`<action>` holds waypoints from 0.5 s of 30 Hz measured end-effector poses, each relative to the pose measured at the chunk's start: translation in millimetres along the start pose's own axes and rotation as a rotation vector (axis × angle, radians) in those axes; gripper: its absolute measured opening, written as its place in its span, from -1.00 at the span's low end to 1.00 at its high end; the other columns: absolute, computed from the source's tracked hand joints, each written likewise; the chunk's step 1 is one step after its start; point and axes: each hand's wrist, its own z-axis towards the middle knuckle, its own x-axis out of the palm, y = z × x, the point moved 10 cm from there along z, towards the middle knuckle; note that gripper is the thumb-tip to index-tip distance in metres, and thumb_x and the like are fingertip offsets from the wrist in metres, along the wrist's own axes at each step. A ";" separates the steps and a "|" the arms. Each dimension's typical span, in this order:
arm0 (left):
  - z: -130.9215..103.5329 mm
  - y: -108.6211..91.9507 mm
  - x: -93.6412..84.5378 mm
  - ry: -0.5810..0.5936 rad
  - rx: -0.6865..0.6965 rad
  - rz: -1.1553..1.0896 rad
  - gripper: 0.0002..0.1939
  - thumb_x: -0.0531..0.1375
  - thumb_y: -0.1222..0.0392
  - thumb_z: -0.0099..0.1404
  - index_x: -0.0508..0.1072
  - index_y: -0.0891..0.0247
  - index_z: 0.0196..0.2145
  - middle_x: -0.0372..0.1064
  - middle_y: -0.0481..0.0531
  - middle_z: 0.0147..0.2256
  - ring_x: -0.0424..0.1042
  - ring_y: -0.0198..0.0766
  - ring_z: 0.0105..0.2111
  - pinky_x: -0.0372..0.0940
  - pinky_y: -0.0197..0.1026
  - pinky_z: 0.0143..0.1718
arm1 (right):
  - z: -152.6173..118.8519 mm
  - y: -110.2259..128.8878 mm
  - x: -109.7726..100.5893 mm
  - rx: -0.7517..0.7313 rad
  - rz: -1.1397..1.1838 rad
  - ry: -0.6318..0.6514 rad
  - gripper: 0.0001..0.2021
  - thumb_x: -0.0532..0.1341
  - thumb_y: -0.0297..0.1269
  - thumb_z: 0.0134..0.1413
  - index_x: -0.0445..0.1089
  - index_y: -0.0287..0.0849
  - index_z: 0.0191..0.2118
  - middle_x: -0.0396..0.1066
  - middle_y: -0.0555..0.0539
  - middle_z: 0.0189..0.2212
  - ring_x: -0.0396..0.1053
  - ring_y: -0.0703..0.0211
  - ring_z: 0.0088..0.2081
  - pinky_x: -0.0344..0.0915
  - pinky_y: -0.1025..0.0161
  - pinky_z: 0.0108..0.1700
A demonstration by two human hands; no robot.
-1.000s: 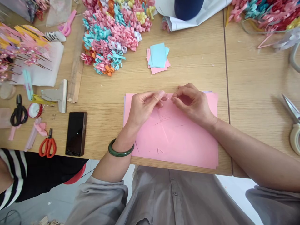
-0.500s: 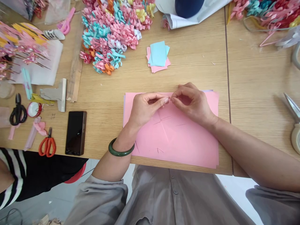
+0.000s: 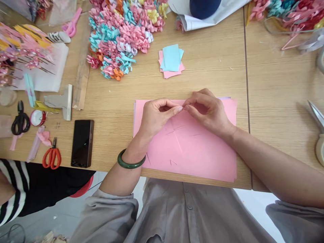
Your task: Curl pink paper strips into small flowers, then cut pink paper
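Pink paper sheets (image 3: 197,152) lie stacked at the near edge of the wooden table (image 3: 215,67), and both hands are working right above their far part. My left hand (image 3: 155,118) has thumb and forefinger drawn together to a pinch, tips meeting the right hand's at the middle; a green bangle (image 3: 130,162) sits on that wrist. My right hand (image 3: 209,111) is curled the same way, fingertips (image 3: 187,107) closed tight against the left's. Something very small is nipped between the two pinches, but it is too tiny and too hidden for me to say what it is. The top sheet shows a few short cuts and creases below the hands.

Beyond the hands, a small stack of cut squares (image 3: 171,60), blue on top of pink, rests on the bare wood, well apart from the sheets. Further out to the left is a loose heap of curled paper pieces (image 3: 121,37) in pink, teal, orange and yellow, lying straight on the table, not in any box or tray. A second heap of curls (image 3: 286,11) sits at the far right corner.

On the left side I see a black phone (image 3: 82,143) face up, orange-handled scissors (image 3: 51,157) just beside it, black-handled scissors (image 3: 20,119) further left, and pink scissors (image 3: 72,23) at the back. Another person's striped sleeve (image 3: 10,192) shows at the lower left edge. At the right edge, silver scissors (image 3: 316,116) lie near a tape roll (image 3: 319,150).
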 end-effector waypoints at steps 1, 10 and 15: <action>-0.2 -0.3 -0.2 -0.003 0.003 -0.001 -0.87 0.42 0.14 0.09 0.61 0.24 -0.45 0.58 -0.01 -0.43 0.49 -0.32 -0.43 0.37 -0.28 -0.36 | 0.1 2.1 -0.9 -0.015 -0.008 -0.003 -0.86 0.23 -0.17 0.21 0.49 -0.05 -0.33 0.51 -0.02 -0.33 0.40 0.06 -0.15 0.35 0.02 -0.03; 0.4 -3.4 -5.0 -0.040 0.016 0.030 -0.81 0.43 0.09 0.06 0.56 0.23 -0.50 0.54 -0.04 -0.48 0.44 -0.33 -0.47 0.34 -0.28 -0.42 | 1.8 6.6 2.8 -0.107 -0.051 0.017 -0.91 0.27 -0.19 0.17 0.48 -0.01 -0.35 0.52 -0.04 -0.11 0.35 -0.04 0.01 0.28 -0.12 0.12; 1.6 -2.0 -6.5 -0.043 -0.008 0.043 -0.76 0.43 0.05 0.06 0.55 0.25 -0.52 0.51 -0.03 -0.51 0.42 -0.34 -0.50 0.31 -0.29 -0.45 | 2.2 4.5 -0.1 -0.086 -0.051 -0.014 -0.86 0.27 -0.22 0.16 0.43 -0.05 -0.43 0.53 -0.06 -0.16 0.36 -0.02 -0.03 0.31 -0.08 0.07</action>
